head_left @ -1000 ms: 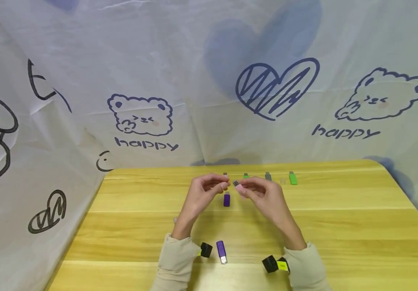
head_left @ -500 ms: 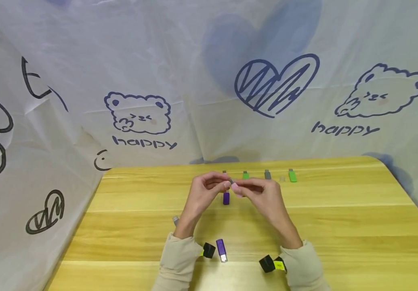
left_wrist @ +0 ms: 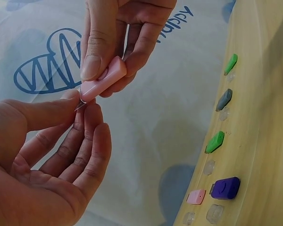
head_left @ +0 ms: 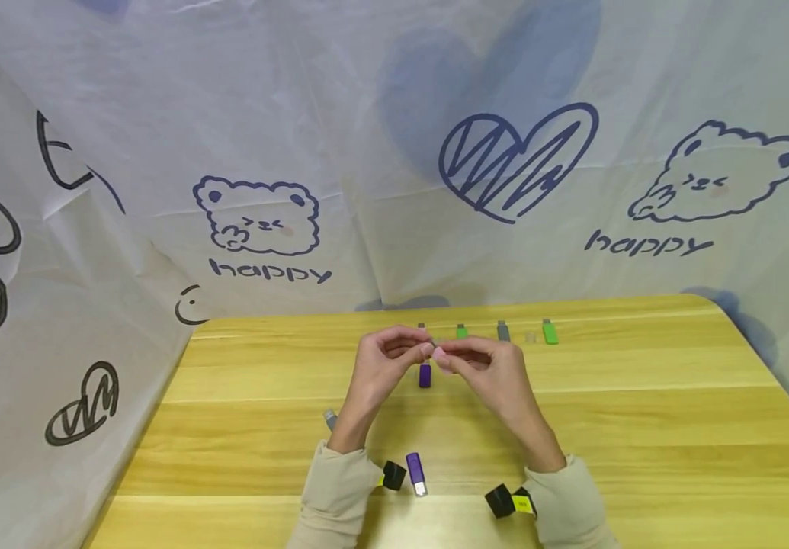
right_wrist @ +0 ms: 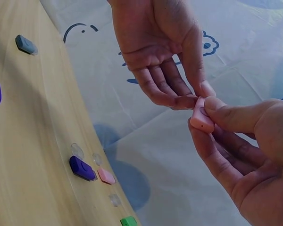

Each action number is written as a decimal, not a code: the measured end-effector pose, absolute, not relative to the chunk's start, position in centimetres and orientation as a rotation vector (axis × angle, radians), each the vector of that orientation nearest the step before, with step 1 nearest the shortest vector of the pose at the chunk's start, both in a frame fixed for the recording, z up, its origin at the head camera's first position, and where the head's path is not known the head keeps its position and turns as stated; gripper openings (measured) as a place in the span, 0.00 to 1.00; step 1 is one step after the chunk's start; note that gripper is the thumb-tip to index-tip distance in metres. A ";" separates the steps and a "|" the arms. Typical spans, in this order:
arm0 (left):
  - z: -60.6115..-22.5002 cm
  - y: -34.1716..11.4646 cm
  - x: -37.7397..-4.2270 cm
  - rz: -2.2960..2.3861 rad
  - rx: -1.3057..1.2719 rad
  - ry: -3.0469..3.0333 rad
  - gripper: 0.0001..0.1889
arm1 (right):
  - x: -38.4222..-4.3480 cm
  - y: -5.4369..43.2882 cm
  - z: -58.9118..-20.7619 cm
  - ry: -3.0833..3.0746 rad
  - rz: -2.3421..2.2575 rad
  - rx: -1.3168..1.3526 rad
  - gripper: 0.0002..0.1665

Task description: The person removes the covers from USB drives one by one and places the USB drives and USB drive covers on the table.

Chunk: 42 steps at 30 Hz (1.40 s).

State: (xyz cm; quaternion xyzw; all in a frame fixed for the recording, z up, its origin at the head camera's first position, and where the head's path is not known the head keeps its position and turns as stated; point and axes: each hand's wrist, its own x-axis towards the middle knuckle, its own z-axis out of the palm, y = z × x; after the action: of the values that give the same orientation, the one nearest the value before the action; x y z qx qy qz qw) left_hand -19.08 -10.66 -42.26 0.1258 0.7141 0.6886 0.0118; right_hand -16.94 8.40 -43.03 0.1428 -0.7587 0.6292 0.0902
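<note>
A pink USB stick is held between the two hands above the far part of the table. My right hand pinches its pink body between thumb and fingers, best seen in the right wrist view, where the pink stick shows its end. With thumb and forefinger, my left hand pinches the thin metal end, mostly hidden by the fingertips. Beneath the hands, a purple USB stick lies on the table. Another purple USB stick with a bared metal plug lies between the forearms.
Along the far table edge are green USB sticks, a grey one and another pink one, with small clear discs among them. A second grey stick lies beside the left wrist. A printed cloth hangs behind the table.
The hands have come together: the left fingertips, apart from the pink USB stick a second ago, now pinch its metal end. The view has shifted slightly.
</note>
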 end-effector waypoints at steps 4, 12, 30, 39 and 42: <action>-42.2 -10.7 -19.0 2.161 0.390 2.237 0.09 | -17.0 8.4 -43.1 -2.265 1.866 0.433 0.09; -42.3 -10.7 -18.9 2.227 0.367 2.210 0.10 | -16.8 8.4 -42.8 -2.257 1.851 0.442 0.09; -41.7 -12.2 -19.2 2.463 0.067 2.171 0.08 | -16.3 7.8 -42.3 -2.282 1.788 0.421 0.08; -41.7 -13.3 -19.5 2.414 0.111 2.179 0.07 | -16.4 7.8 -42.4 -2.302 1.804 0.380 0.13; -41.8 -13.3 -19.5 2.386 0.150 2.188 0.07 | -16.6 8.1 -42.5 -2.340 1.774 0.382 0.15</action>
State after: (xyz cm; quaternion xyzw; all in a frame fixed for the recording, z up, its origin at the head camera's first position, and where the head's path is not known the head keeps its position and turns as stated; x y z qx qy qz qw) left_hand -19.55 -13.26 -41.81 0.0462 0.6744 0.7352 -0.0496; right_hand -16.55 8.08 -42.53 0.1284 -0.7870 0.5967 0.0900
